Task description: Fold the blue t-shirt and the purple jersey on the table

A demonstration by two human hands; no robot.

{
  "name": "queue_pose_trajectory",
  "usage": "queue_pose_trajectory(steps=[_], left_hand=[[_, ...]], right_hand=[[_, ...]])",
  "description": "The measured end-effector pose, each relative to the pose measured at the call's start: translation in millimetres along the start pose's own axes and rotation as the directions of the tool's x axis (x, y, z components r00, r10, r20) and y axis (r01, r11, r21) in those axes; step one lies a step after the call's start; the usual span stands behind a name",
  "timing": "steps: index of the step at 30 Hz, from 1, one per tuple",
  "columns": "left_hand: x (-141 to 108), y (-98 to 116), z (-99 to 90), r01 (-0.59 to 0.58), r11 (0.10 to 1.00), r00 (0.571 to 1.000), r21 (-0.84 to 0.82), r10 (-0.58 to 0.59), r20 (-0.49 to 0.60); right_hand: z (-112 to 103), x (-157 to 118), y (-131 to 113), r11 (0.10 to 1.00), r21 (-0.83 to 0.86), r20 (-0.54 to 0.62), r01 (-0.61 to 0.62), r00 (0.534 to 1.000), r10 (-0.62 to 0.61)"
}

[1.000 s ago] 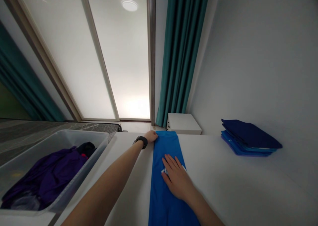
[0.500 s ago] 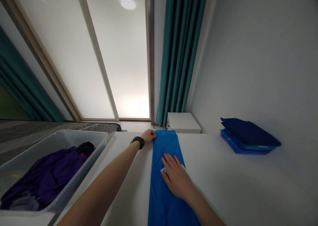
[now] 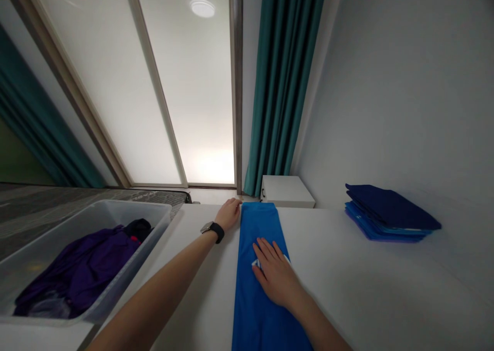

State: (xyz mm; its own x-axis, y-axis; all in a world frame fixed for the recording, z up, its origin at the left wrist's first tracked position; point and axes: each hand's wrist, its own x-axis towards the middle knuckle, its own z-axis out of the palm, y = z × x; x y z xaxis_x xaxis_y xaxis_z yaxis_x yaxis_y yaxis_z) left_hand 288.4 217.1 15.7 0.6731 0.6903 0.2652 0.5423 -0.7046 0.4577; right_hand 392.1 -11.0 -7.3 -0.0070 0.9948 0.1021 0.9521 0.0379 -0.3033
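Right hand (image 3: 275, 275) lies open and flat on the long folded blue garment (image 3: 252, 310), which runs near-to-far on the white table (image 3: 355, 284); left hand (image 3: 228, 213) is loose, empty, just left of its far end (black watch (image 3: 217, 231) on that wrist); folded blue stack (image 3: 388, 213) far right, translucent plastic bin (image 3: 135, 205) of purple clothes (image 3: 77, 268) left.

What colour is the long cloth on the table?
The long cloth is bright blue, clearest in the head view.
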Motion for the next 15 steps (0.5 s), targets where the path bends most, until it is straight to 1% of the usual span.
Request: queue_pose_trajectory(steps=[1,2,4,5,6,8,10,11,15], left_hand=[[-5.2,4.0,-0.8,-0.071,0.997,0.997,0.013,0.071,0.010],[-10.8,8.0,-0.3,-0.164,0.986,0.986,0.031,0.163,0.039],[-22.1,13.7,4.4,-0.352,0.933,0.931,0.077,0.340,0.133],[-27.3,14.9,8.1,-0.410,0.907,0.903,0.099,0.388,0.182],[-31.9,14.9,12.0,-0.426,0.897,0.892,0.121,0.394,0.219],[-38.6,12.0,19.1,-0.363,0.919,0.913,0.155,0.318,0.255],[-41.8,7.4,23.5,-0.301,0.937,0.931,0.175,0.249,0.267],[-42.3,5.3,24.6,-0.289,0.940,0.934,0.181,0.236,0.268],[-41.3,1.9,25.0,-0.298,0.934,0.934,0.197,0.242,0.262]], right_hand=[[0.2,0.1,0.0,1.000,0.001,0.001,-0.002,1.000,0.002],[0.1,0.2,-0.2,1.000,0.001,0.005,-0.004,1.000,0.004],[-0.5,0.6,-1.0,1.000,-0.004,0.011,-0.009,1.000,0.009],[-1.1,0.8,-1.5,1.000,-0.008,0.011,-0.010,1.000,0.010],[-1.7,0.9,-2.0,1.000,-0.013,0.012,-0.011,1.000,0.011],[-3.0,1.1,-2.8,1.000,-0.021,0.021,-0.012,1.000,0.013],[-3.9,1.1,-3.2,1.000,-0.026,0.035,-0.015,0.999,0.016],[-4.0,1.0,-3.1,1.000,-0.027,0.039,-0.015,0.999,0.016],[-2.8,0.2,-1.6,0.999,-0.034,0.031,0.004,1.000,-0.003]])
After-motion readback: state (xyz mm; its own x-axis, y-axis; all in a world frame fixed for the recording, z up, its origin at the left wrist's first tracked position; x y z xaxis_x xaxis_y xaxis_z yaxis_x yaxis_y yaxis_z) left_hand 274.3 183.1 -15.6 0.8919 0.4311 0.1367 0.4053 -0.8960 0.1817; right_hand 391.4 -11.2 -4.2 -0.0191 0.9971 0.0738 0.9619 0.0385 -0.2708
